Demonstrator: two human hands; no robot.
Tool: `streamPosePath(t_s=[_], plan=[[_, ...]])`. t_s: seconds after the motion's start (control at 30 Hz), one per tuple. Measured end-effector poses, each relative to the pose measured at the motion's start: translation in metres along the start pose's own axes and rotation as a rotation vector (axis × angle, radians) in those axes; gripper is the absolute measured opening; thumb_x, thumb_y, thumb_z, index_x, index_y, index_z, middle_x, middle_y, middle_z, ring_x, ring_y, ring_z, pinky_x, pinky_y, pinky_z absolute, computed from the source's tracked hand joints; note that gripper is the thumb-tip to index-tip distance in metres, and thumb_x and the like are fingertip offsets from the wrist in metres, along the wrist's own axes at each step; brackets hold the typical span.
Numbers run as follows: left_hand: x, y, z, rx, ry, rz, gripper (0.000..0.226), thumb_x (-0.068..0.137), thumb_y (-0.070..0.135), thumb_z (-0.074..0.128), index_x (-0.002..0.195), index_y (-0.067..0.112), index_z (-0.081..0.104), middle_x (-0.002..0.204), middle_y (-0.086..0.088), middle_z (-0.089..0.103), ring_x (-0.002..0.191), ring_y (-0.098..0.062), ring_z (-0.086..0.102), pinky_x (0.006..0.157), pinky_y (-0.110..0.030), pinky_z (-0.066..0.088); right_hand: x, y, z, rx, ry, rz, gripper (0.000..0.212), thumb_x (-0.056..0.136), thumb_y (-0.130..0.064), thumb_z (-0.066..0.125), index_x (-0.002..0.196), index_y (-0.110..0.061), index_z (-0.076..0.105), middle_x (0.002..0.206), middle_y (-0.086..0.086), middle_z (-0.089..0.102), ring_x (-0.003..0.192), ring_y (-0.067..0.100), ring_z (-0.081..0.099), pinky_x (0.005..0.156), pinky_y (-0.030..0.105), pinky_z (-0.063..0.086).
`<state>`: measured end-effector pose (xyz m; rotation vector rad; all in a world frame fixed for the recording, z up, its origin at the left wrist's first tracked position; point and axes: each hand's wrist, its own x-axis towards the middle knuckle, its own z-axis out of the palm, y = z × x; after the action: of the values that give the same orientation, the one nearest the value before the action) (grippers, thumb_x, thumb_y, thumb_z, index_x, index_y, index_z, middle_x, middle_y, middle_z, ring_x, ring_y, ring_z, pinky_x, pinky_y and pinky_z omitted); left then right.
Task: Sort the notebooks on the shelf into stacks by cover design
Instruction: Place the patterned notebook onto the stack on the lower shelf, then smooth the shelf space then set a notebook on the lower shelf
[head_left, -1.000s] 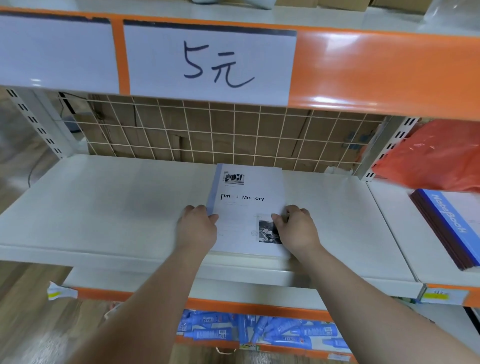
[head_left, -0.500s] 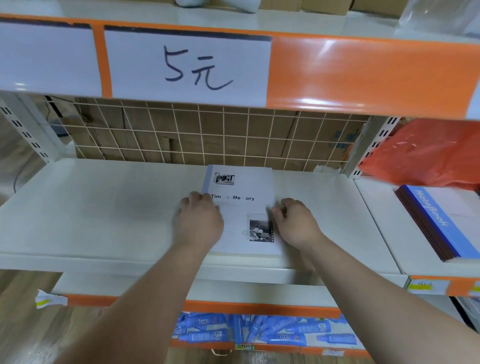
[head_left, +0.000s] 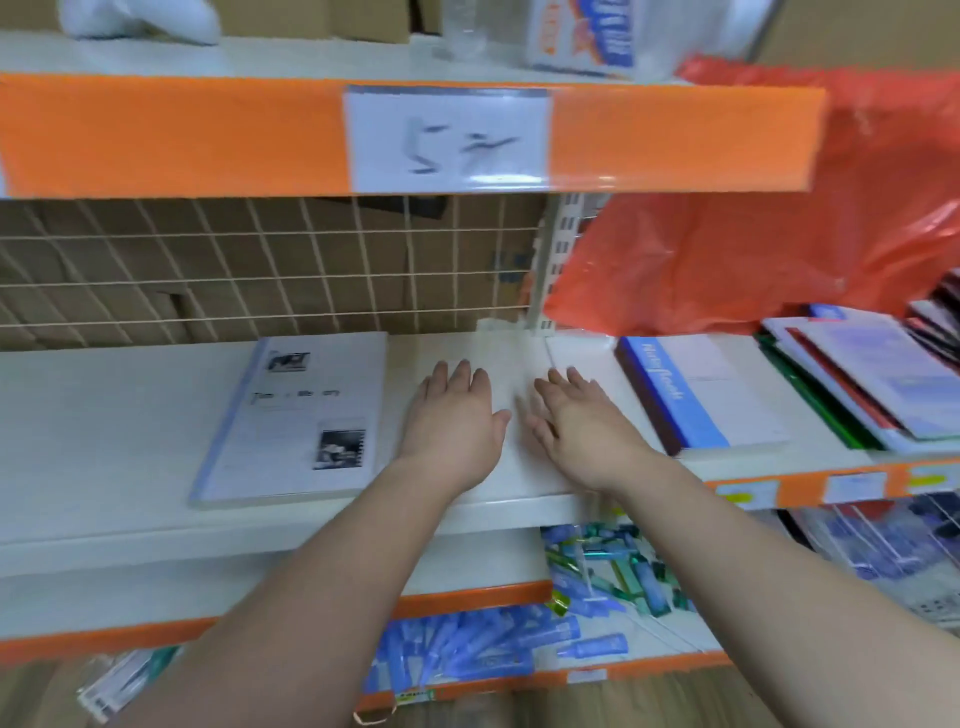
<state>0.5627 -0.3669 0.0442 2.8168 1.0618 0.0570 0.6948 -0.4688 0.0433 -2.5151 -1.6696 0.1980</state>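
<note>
White-cover notebook stack (head_left: 296, 415) lies squared on the shelf (head_left: 78, 426), kept apart from other designs, just left of the left hand.

Head view: left hand (head_left: 452, 415) and right hand (head_left: 582, 431) are flat, fingers straight, holding nothing, over bare shelf. Blue-spine notebook stack (head_left: 696, 395) lies just right of the right hand. Mixed pile (head_left: 872, 384), farther right, appears unsorted.
</note>
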Motion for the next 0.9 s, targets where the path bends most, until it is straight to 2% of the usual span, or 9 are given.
streamPosePath(t_s=[0.2, 0.47, 0.73, 0.9], plan=[[-0.001, 0.112, 0.007, 0.052, -0.003, 0.047, 0.062, 0.102, 0.047, 0.034, 0.149, 0.007, 0.030, 0.159, -0.015, 0.026, 0.147, -0.036, 0.018, 0.119, -0.042, 0.018, -0.053, 0.099, -0.024, -0.067, 0.008, 0.065, 0.058, 0.103, -0.042, 0.029, 0.152, -0.012, 0.023, 0.161, 0.011, 0.015, 0.148, 0.029, 0.007, 0.120, 0.042, 0.008], [0.017, 0.233, 0.010, 0.044, -0.023, 0.170, 0.064, 0.101, 0.047, 0.036, 0.152, 0.010, 0.024, 0.162, -0.012, 0.019, 0.149, -0.035, 0.012, 0.119, -0.043, 0.014, -0.109, 0.209, -0.044, -0.017, 0.023, 0.210, 0.058, 0.103, -0.041, 0.027, 0.153, -0.012, 0.020, 0.162, 0.011, 0.011, 0.149, 0.027, 0.004, 0.120, 0.041, 0.005], [0.069, 0.281, 0.021, 0.087, -0.045, 0.258, 0.062, 0.101, 0.048, 0.034, 0.148, 0.008, 0.029, 0.159, -0.015, 0.025, 0.147, -0.038, 0.017, 0.119, -0.047, 0.019, -0.106, 0.271, -0.056, -0.003, 0.025, 0.317, 0.059, 0.103, -0.042, 0.029, 0.153, -0.012, 0.020, 0.161, 0.011, 0.013, 0.149, 0.027, 0.005, 0.120, 0.042, 0.007], [0.098, 0.299, 0.026, 0.054, -0.061, 0.325, 0.064, 0.102, 0.048, 0.032, 0.152, 0.008, 0.022, 0.162, -0.014, 0.017, 0.149, -0.037, 0.012, 0.121, -0.046, 0.015, -0.091, 0.294, -0.063, -0.006, 0.027, 0.368, 0.057, 0.103, -0.041, 0.029, 0.152, -0.012, 0.022, 0.161, 0.010, 0.011, 0.149, 0.027, 0.002, 0.120, 0.042, 0.005]])
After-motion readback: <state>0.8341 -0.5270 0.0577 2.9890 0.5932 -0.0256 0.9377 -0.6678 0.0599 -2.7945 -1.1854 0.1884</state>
